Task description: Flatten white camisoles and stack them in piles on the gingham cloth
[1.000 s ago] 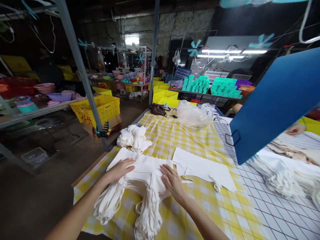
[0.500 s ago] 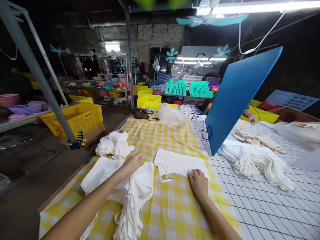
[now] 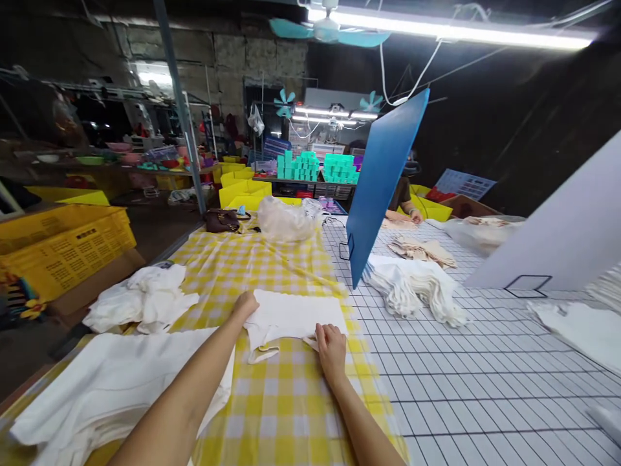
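A single white tank top [image 3: 295,314] lies flat on the yellow checked cloth, its strap side towards me. My left hand [image 3: 246,304] is closed at its far left corner, with the fingertips partly hidden. At the near right edge, beside a strap, my right hand [image 3: 331,346] has its fingers curled onto the fabric. Left of my left forearm lies a pile of white tank tops [image 3: 130,369], partly covered by the arm. Behind that pile sits a crumpled white heap of cloth [image 3: 145,294].
A blue board [image 3: 381,188] stands upright on the grid-patterned table cover [image 3: 417,382], beside stacked white garments [image 3: 412,285]. A white board [image 3: 557,226] stands farther right. Beyond are a clear plastic bag [image 3: 286,220], a dark handbag [image 3: 223,220] and another person's hand [image 3: 414,215].
My left hand has gone from above the garment pile to the tank top's far left corner. My right hand stays at its right end. The view has turned right.
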Demonstrator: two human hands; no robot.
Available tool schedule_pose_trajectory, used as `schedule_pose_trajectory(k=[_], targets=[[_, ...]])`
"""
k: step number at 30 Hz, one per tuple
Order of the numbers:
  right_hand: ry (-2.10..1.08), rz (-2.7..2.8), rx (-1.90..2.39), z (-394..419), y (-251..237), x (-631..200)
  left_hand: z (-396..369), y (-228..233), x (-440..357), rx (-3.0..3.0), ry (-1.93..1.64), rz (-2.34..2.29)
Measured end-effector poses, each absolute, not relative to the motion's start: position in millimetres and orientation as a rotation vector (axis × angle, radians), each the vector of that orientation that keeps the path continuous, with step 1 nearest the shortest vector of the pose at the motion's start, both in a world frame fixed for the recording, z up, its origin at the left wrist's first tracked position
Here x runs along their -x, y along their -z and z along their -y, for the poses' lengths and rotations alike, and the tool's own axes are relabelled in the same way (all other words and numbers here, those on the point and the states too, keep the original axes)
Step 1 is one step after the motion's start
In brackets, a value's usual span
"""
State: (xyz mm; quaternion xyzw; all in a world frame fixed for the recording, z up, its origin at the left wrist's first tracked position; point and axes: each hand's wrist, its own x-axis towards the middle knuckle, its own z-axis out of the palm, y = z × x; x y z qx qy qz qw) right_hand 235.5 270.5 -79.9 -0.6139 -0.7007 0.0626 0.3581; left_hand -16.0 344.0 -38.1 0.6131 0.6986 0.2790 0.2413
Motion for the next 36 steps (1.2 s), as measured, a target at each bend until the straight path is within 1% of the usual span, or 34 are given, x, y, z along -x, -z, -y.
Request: schedule_pose_trajectory(k=[2, 5, 8, 11, 15, 21, 27, 32, 36], targets=[[-0.188, 1.635, 1.674, -279, 81, -242, -346, 42, 15, -1.608, -0.567, -2.098], [-0.189, 1.481, 1.888, -301, 78, -256, -347, 45, 14, -1.541, -0.413, -2.254], [-0.250, 1.428, 2.046, -327, 73, -268, -347, 47, 11, -1.559, -0.349, -2.300], [-0.342, 1.459, 2.065, -346, 71, -272, -347, 46, 8, -1.577, -0.365, -2.284], [-0.403, 1.478, 2.043, -353, 70, -270, -350, 38, 7, -1.558, -0.467, -2.263], [-0.469, 1.424, 2.000, -350, 65, -276, -349, 18, 11, -1.447, -0.719, -2.235], [-0.540, 1.367, 2.010, -356, 60, -269, -334, 8, 9, -1.339, -0.942, -2.106], [-0.631, 1.328, 1.816, -356, 49, -262, -323, -1, 7, -1.223, -1.129, -1.995], [-0.734, 1.264, 1.592, -345, 27, -271, -315, -15, 6, -1.154, -1.294, -1.923]])
